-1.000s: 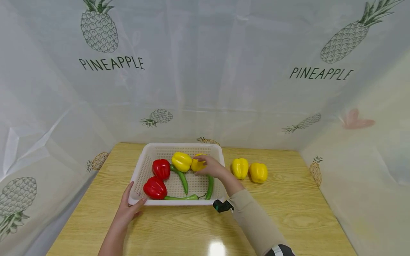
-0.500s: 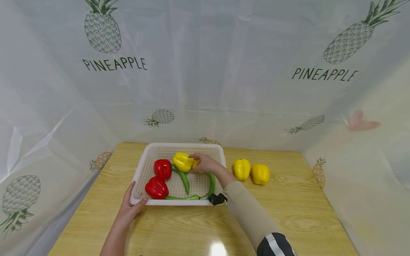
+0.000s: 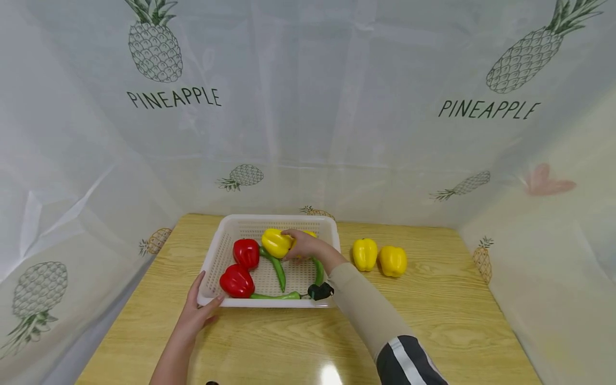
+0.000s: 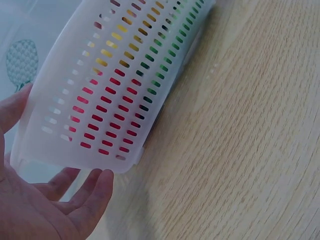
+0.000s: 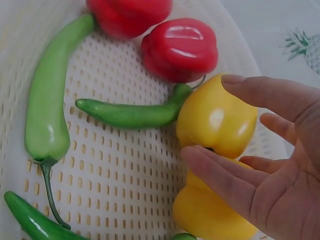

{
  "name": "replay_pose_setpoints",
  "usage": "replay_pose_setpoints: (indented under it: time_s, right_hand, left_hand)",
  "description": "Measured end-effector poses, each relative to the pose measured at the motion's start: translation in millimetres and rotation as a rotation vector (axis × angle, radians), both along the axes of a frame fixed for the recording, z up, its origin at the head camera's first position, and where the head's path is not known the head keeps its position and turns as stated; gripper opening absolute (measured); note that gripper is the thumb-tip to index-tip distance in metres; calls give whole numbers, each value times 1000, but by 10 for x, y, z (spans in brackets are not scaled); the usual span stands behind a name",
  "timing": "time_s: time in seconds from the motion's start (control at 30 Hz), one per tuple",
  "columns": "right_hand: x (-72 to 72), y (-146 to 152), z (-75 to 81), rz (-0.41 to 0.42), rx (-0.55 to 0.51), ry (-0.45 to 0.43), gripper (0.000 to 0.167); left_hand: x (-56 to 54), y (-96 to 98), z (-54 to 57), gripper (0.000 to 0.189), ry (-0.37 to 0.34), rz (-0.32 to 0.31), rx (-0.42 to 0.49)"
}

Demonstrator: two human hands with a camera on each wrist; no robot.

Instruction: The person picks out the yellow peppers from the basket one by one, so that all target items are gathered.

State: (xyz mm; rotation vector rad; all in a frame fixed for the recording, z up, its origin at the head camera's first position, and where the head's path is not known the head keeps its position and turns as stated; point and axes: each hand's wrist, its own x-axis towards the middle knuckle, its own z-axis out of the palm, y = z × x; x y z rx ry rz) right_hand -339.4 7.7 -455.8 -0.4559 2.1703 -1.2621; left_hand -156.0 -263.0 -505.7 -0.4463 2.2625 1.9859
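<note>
A white perforated plastic basket (image 3: 269, 303) stands on the wooden table, holding red and yellow bell peppers and long green chili peppers. My left hand (image 3: 194, 315) grips its near left corner, thumb at the rim and the other fingers low against the outside in the left wrist view. Inside the basket, my right hand (image 3: 305, 245) reaches to a yellow bell pepper (image 5: 217, 117), its fingers fairly straight and spread, fingertips at the pepper's top and stem end. A second yellow bell pepper (image 5: 205, 210) lies partly hidden under this hand.
Two red bell peppers (image 3: 237, 281) lie at the basket's left side. Green chili peppers (image 3: 276, 270) lie in the middle, front and right of it. Outside, two more yellow bell peppers (image 3: 364, 254) rest on the table (image 3: 457, 299) to the right. A pineapple-print curtain (image 3: 327, 133) hangs behind.
My right hand has moved left inside the basket, from the right-hand yellow bell pepper to the one beside it. The left hand keeps its grip on the corner.
</note>
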Motion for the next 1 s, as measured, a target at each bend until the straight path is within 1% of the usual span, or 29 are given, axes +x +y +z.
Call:
replay_pose_setpoints:
  time_s: [0.17, 0.3, 0.47, 0.73, 0.87, 1.0]
  right_hand:
    - [-43, -41, -52, -13, -26, -62, 88]
    - [-74, -72, -78, -16, -12, -94, 92]
    - [-104, -88, -88, 1, -1, -124, 91]
    - [-140, -77, -74, 7, -46, -164, 74]
    - [-146, -65, -68, 15, -56, -167, 61]
    - [-149, -58, -102, 42, -51, -167, 46]
  left_hand:
    - [-17, -8, -11, 94, 0, -8, -2]
    - [-24, -14, -17, 93, -6, -8, -12]
    - [-13, -16, -10, 93, -11, -9, -18]
    - [6, -7, 17, 93, -4, -10, -16]
    - [12, 6, 24, 93, -6, -4, -18]
    - [16, 28, 40, 92, -4, 0, -17]
